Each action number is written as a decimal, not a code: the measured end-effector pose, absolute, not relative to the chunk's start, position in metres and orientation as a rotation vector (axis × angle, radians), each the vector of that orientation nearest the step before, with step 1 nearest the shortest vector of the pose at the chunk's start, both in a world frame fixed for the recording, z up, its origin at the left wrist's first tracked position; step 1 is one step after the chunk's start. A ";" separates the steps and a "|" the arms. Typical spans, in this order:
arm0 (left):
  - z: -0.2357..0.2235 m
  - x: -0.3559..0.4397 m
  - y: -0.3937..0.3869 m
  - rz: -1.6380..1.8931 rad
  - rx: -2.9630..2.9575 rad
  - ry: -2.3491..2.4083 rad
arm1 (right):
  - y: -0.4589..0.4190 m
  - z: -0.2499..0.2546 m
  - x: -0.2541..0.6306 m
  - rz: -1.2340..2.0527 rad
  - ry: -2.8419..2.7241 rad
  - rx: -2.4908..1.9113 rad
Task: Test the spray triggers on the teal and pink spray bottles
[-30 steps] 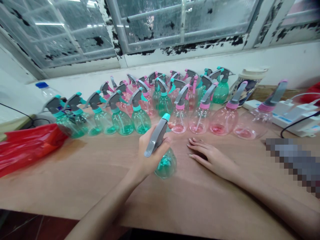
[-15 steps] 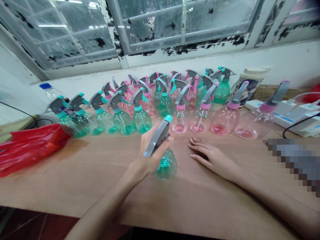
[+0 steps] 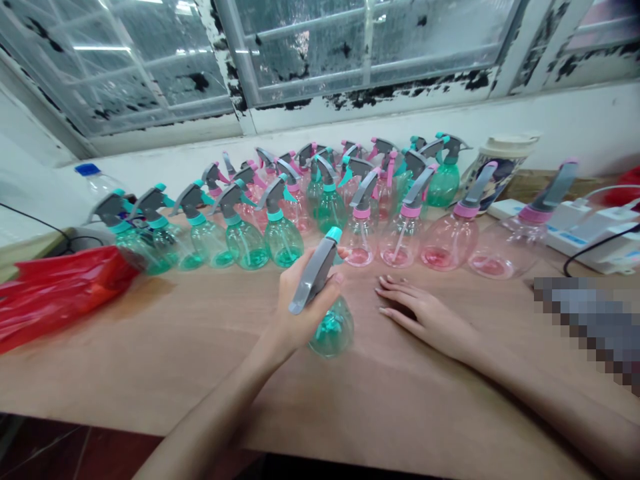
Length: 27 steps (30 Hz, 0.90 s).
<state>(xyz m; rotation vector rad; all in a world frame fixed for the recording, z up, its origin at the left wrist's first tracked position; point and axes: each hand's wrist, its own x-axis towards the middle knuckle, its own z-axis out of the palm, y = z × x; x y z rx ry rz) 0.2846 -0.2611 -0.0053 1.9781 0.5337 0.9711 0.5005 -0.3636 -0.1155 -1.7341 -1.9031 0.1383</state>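
Note:
My left hand (image 3: 303, 303) is wrapped round the neck of a green spray bottle (image 3: 332, 333), just below its grey trigger head with a teal nozzle. The clear green body shows under my fingers, low over the table or touching it; I cannot tell which. My right hand (image 3: 419, 311) rests on the wooden table (image 3: 390, 400), fingers stretched out, holding nothing. Beyond my hands stand green spray bottles (image 3: 249, 244) in a row on the left and pink spray bottles (image 3: 450, 245) on the right, with several more packed behind them.
A red plastic bag (image 3: 65, 290) lies at the left, near a blue-capped bottle (image 3: 93, 177). At the right are a patterned cup (image 3: 500, 163), white power strips (image 3: 590, 233) with a black cable, and a pixelated patch. A window (image 3: 380, 47) is set in the wall behind.
Almost nothing has changed. The trigger head in my left hand has shifted very slightly up, and the right hand lies where it was.

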 end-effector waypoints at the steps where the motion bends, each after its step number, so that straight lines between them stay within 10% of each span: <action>1: -0.005 0.284 -0.261 0.971 1.977 0.533 | -0.364 -0.115 0.501 0.138 -1.904 -1.733; 27: -0.008 0.284 -0.261 0.985 1.985 0.588 | -0.364 -0.114 0.500 0.140 -1.895 -1.713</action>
